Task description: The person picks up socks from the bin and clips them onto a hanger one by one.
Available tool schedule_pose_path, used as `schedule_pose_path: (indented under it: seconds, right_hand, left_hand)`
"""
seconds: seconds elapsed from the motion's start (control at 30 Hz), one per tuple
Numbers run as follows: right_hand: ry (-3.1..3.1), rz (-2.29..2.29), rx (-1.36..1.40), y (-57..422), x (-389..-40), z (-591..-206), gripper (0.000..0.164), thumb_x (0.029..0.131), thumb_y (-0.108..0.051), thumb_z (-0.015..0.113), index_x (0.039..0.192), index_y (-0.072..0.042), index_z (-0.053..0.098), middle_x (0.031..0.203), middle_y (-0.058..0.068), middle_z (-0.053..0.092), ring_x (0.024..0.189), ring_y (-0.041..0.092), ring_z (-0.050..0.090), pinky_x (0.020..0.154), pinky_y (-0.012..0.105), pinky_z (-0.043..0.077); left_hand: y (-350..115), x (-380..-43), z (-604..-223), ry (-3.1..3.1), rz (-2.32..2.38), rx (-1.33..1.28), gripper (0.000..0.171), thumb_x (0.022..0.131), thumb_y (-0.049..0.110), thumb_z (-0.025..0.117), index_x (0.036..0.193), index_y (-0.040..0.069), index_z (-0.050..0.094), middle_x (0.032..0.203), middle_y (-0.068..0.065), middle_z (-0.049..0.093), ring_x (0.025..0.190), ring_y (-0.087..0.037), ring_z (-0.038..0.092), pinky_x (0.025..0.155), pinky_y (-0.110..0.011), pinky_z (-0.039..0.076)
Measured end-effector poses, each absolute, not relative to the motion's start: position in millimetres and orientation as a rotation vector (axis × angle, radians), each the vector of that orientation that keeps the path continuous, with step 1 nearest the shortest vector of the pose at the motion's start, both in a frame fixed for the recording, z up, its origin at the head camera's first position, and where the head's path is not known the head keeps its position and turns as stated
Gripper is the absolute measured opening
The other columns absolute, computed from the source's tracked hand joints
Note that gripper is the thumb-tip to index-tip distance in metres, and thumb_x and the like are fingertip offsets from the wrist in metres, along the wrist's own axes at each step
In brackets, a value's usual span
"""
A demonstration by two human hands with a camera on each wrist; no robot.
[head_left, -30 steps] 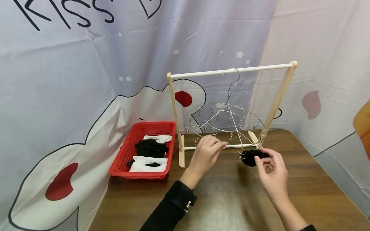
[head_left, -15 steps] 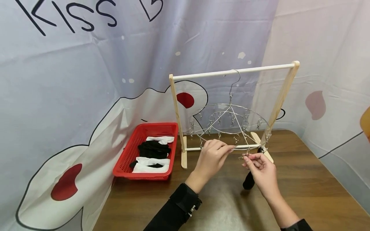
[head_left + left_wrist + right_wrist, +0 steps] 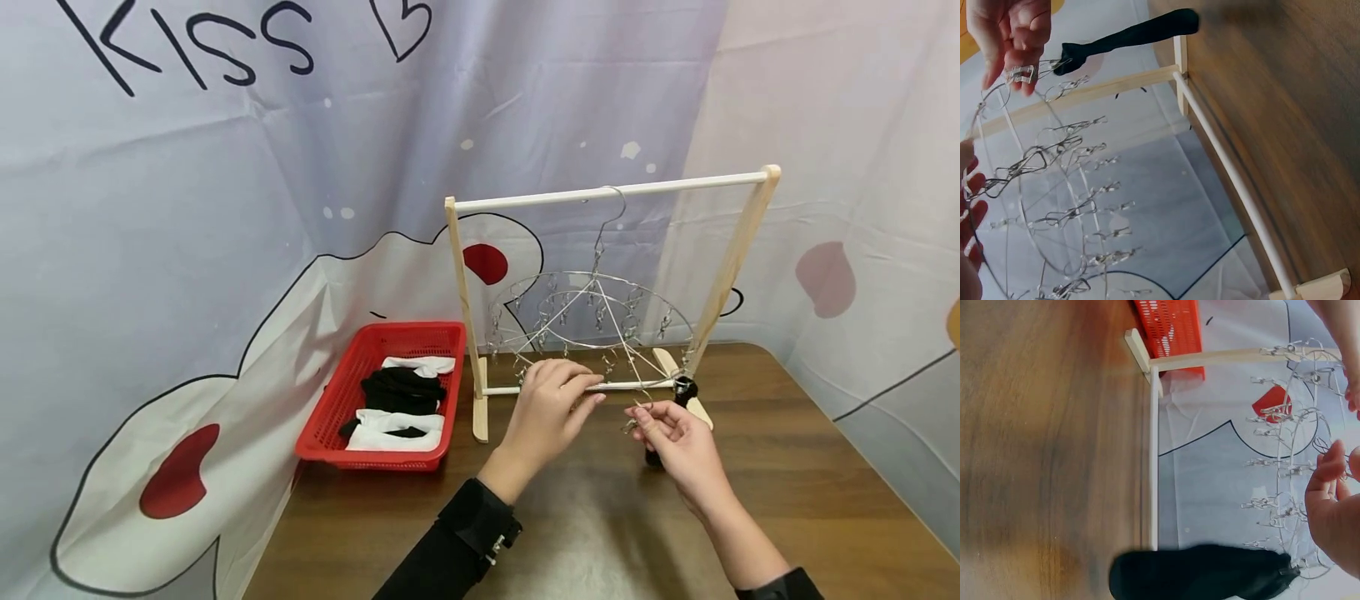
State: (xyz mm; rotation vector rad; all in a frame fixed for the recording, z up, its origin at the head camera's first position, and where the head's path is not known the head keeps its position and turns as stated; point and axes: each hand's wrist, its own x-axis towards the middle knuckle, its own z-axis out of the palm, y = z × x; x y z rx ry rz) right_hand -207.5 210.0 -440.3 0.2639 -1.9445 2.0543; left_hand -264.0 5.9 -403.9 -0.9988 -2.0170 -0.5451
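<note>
Wood-grain desk, printed fabric backdrop behind. Head view: wire ring hanger is hung from white rod; its front rim is loosely held by left grip, a small clip is pinched in right grip. Black sock is hung at the rim's right. Left wrist: bright wire clip should be squeezed squarely, rim steadied so swing is damped. Right wrist: matte sock is gathered at its clipped end, limp tube otherwise; basket is perforated red plastic.
</note>
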Motion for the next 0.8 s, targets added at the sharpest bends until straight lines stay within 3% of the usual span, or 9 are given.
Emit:
schedule_pose_path:
  seconds: [0.13, 0.23, 0.43, 0.6, 0.73, 0.8]
  right_hand:
    - [-1.903, 2.008, 0.276, 208.7, -207.6, -439.5, 0.021, 0.1, 0.002, 0.059, 0.097, 0.023, 0.054, 0.089, -0.004, 0.076, 0.066, 0.004, 0.063, 0.062, 0.016, 0.053]
    - [-1.883, 1.962, 0.264, 208.4, -207.2, -440.5, 0.021, 0.099, 0.005, 0.059, 0.094, 0.025, 0.054, 0.086, -0.004, 0.076, 0.062, 0.003, 0.06, 0.06, 0.015, 0.052]
    - [-1.882, 1.895, 0.211, 210.0, -206.0, -440.4, 0.017, 0.097, 0.007, 0.061, 0.09, 0.021, 0.057, 0.085, -0.003, 0.076, 0.059, 0.002, 0.061, 0.058, 0.014, 0.051]
    - [-1.996, 1.759, 0.211, 208.5, -206.5, -437.3, 0.018, 0.098, 0.004, 0.062, 0.086, 0.017, 0.058, 0.086, -0.008, 0.076, 0.06, 0.001, 0.062, 0.06, 0.015, 0.053]
    - [-2.023, 1.723, 0.208, 207.2, -207.0, -436.1, 0.019, 0.098, 0.002, 0.062, 0.088, 0.017, 0.058, 0.085, -0.011, 0.075, 0.059, 0.002, 0.062, 0.059, 0.014, 0.052]
    - [-2.025, 1.723, 0.21, 206.0, -206.6, -436.6, 0.018, 0.098, 0.003, 0.062, 0.09, 0.018, 0.059, 0.085, -0.01, 0.075, 0.059, 0.002, 0.061, 0.059, 0.014, 0.052]
  left_hand:
    - [-9.6, -267.8, -403.5, -2.029, -0.658, -0.931, 0.035, 0.094, 0.032, 0.073, 0.123, 0.012, 0.069, 0.13, -0.004, 0.064, 0.126, -0.02, 0.054, 0.112, -0.039, 0.038]
    - [-27.5, -274.3, -403.2, -1.99, -0.774, -0.819, 0.038, 0.094, 0.028, 0.073, 0.125, 0.007, 0.065, 0.133, -0.008, 0.062, 0.129, -0.024, 0.053, 0.113, -0.04, 0.038]
    - [-84.6, -297.5, -399.4, -2.091, -1.009, -0.453, 0.037, 0.094, 0.023, 0.072, 0.121, 0.0, 0.062, 0.117, -0.015, 0.066, 0.112, -0.032, 0.06, 0.097, -0.046, 0.048]
    - [-157.3, -321.9, -399.0, -2.747, -0.849, -0.176, 0.035, 0.093, 0.026, 0.071, 0.114, -0.001, 0.063, 0.106, -0.017, 0.068, 0.097, -0.031, 0.064, 0.084, -0.045, 0.053]
    - [-208.8, -338.2, -406.0, -3.291, -0.551, -0.017, 0.049, 0.093, 0.029, 0.071, 0.126, -0.006, 0.062, 0.126, -0.025, 0.062, 0.113, -0.036, 0.061, 0.095, -0.046, 0.051]
    - [-234.9, -350.9, -421.3, -3.449, -0.406, 0.135, 0.049, 0.09, 0.03, 0.075, 0.126, -0.002, 0.066, 0.134, -0.025, 0.059, 0.12, -0.039, 0.058, 0.099, -0.047, 0.05]
